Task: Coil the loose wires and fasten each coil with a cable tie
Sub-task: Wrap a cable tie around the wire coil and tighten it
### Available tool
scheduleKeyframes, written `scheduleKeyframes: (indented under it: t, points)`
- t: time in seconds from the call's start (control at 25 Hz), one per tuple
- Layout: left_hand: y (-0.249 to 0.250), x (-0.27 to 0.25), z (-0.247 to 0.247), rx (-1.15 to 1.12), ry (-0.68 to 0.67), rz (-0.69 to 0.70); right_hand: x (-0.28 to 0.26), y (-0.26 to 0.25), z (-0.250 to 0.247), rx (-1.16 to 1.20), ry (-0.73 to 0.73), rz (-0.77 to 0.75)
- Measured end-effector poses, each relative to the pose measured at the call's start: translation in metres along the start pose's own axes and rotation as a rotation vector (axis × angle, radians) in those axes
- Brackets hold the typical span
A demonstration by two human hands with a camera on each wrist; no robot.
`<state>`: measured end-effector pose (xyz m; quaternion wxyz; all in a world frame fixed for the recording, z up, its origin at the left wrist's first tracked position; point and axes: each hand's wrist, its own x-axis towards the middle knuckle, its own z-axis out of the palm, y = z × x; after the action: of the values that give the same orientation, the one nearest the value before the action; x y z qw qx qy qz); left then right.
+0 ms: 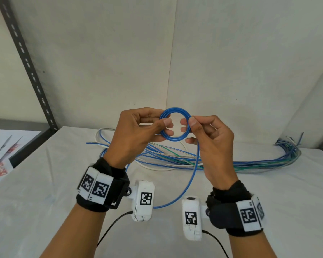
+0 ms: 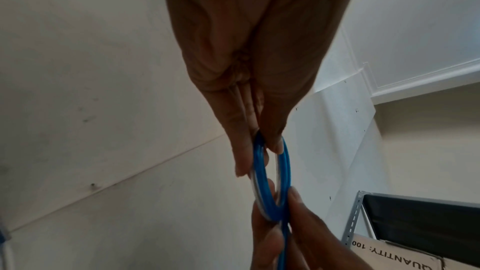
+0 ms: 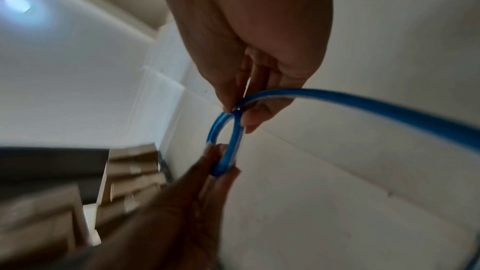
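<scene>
Head view: a blue wire coil (image 1: 175,127) is held above the table (image 1: 45,183), pinched at its 9 o'clock edge by the left hand (image 1: 136,133) and at 3 o'clock by the right hand (image 1: 211,140). A loose tail is hung from it toward 6 o'clock. Loose wires (image 1: 231,162) are laid behind.

Left wrist view: the coil (image 2: 271,182) is seen edge-on, clamped between thumb and fingers.

Right wrist view: the coil (image 3: 226,145) is pinched; the tail is led off toward 3 o'clock.

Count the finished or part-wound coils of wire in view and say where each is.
1. The blue coil is held up above the table, pinched by the left hand and right hand. The wire pile behind is loose; a coil hidden there cannot be ruled out.
</scene>
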<state>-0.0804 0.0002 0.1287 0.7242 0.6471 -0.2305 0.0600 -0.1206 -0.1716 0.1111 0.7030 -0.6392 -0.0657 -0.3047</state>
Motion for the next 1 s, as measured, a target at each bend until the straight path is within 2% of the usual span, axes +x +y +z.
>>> scheduleKeyframes:
  t: [0.08,0.24,0.4,0.56,0.68,0.76,0.84,1.0]
  points:
    - [0.000,-0.001,0.002,-0.016,-0.014,-0.008,-0.001,-0.001,0.002,0.091,0.041,0.073]
    - [0.001,-0.002,0.002,-0.038,-0.049,-0.019,-0.006,0.001,0.011,0.138,0.112,0.107]
    - [0.000,0.000,-0.005,-0.084,-0.050,-0.051,-0.003,-0.003,0.006,0.130,-0.018,0.128]
    - [0.002,0.001,-0.004,-0.169,-0.022,-0.091,-0.002,-0.003,0.006,0.096,-0.083,0.031]
    - [0.006,0.001,-0.003,-0.169,-0.121,-0.176,0.001,-0.002,-0.004,0.042,-0.134,0.002]
    - [0.006,0.001,-0.001,-0.161,-0.208,-0.296,0.005,-0.001,-0.013,-0.092,-0.241,-0.031]
    - [0.006,0.002,0.006,-0.178,-0.229,-0.410,0.006,-0.002,-0.018,-0.236,-0.322,-0.084]
    - [0.000,0.002,0.014,-0.061,-0.246,-0.399,0.002,-0.002,-0.014,-0.330,-0.365,-0.145]
